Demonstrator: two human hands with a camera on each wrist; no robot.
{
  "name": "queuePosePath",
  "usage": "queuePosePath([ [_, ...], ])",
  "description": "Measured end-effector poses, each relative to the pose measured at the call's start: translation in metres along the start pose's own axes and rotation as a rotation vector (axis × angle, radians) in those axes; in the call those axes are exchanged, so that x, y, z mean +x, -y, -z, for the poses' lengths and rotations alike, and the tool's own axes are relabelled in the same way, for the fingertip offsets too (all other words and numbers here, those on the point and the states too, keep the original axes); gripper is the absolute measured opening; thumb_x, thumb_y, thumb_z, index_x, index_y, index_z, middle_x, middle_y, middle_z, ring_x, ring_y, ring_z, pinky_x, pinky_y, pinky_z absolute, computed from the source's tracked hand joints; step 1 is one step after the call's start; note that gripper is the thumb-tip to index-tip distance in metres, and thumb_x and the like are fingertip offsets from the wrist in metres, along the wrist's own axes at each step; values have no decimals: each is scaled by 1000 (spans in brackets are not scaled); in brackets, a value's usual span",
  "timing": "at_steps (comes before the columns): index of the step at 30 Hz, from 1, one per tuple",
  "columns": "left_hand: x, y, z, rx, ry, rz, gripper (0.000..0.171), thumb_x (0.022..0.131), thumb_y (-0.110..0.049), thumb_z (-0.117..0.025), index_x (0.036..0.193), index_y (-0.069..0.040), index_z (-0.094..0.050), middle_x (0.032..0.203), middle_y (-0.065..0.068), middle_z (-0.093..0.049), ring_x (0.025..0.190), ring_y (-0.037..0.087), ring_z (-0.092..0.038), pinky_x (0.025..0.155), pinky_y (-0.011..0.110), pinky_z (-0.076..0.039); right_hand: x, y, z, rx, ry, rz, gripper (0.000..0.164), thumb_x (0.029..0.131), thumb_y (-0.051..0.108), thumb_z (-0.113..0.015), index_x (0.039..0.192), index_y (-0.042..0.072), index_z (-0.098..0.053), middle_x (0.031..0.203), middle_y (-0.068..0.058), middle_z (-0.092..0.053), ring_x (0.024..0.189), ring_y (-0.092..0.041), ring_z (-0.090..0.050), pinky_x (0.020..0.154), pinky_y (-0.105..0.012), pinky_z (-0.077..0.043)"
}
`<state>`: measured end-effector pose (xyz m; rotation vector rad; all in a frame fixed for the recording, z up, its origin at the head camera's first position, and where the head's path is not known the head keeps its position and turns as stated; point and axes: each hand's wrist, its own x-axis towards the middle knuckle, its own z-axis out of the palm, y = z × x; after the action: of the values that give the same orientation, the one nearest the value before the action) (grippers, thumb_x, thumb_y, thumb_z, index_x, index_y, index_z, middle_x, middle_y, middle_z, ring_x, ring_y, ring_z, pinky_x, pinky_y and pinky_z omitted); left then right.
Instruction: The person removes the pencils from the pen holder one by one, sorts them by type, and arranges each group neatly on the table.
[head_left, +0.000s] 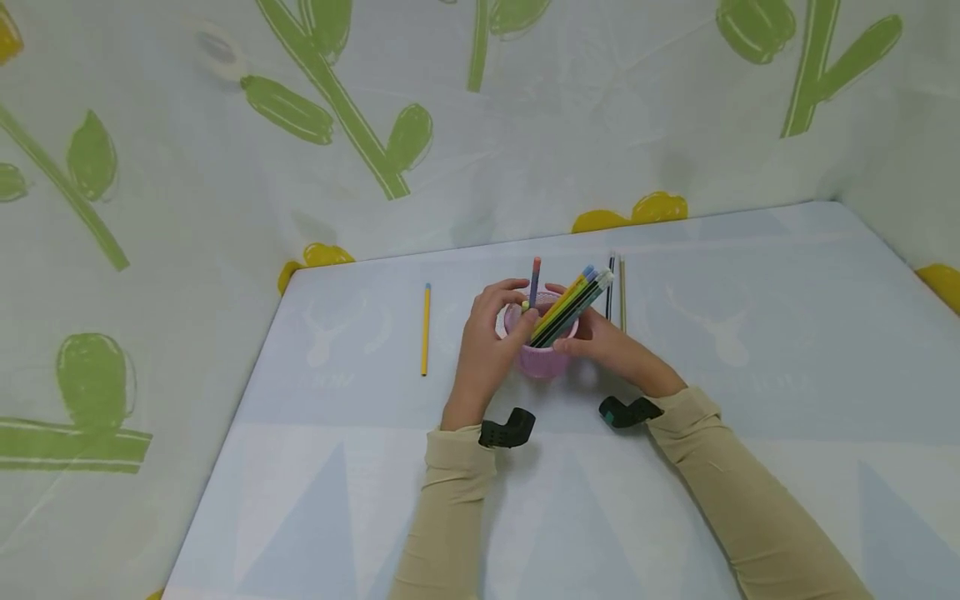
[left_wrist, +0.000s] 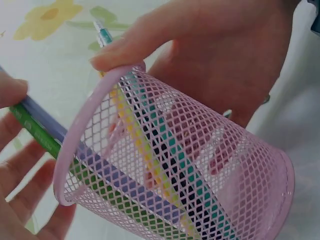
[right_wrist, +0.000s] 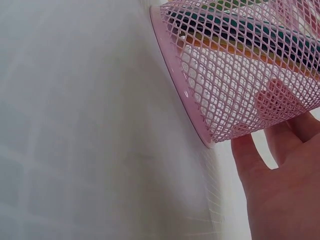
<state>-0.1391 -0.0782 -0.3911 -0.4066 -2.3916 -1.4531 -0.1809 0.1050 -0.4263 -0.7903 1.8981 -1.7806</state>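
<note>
A pink mesh pencil cup (head_left: 543, 364) stands between the two hands, holding several pencils (head_left: 568, 310) that lean to the right in the head view. My right hand (head_left: 617, 353) grips the cup's side, its thumb at the rim and its fingers spread along the mesh (right_wrist: 240, 85). On the other side, my left hand (head_left: 480, 354) pinches a purple pencil (left_wrist: 42, 116) and a green pencil (left_wrist: 37, 131) near their upper ends. Both of these pencils reach down inside the cup, seen through the mesh in the left wrist view.
A yellow pencil (head_left: 426, 329) lies on the table (head_left: 360, 392) left of the hands. Behind the right hand lie a dark pencil (head_left: 611, 283) and a gold-coloured pencil (head_left: 622, 292). A wall covering (head_left: 525, 150) with printed plants borders the table's far edge.
</note>
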Motion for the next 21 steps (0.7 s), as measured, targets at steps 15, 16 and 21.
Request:
queuePosePath([
  [15, 0, -7, 3, -132, -139, -65, 20, 89, -25, -53, 106, -14, -55, 112, -9, -54, 108, 6, -47, 86, 30, -43, -3, 2, -1, 8, -4, -26, 74, 84, 9, -53, 143, 18, -9, 137, -18, -31, 118, -28, -39, 97, -48, -30],
  [16, 0, -7, 3, -135, -157, -66, 21, 89, -25, -53, 107, -14, -55, 110, -9, -55, 107, 7, -47, 86, 30, -43, -4, 5, -2, 12, -2, -25, 74, 84, 7, -53, 144, 17, -9, 137, -19, -31, 118, -29, -38, 98, -49, -30],
  [21, -1, -13, 12, -214, -259, -52, 20, 89, -20, -54, 105, -8, -55, 105, -2, -60, 102, 11, -50, 84, 33, -44, -6, 18, -6, 0, -4, -38, 74, 83, 6, -52, 143, 16, -9, 137, -18, -30, 120, -29, -36, 99, -49, -28],
])
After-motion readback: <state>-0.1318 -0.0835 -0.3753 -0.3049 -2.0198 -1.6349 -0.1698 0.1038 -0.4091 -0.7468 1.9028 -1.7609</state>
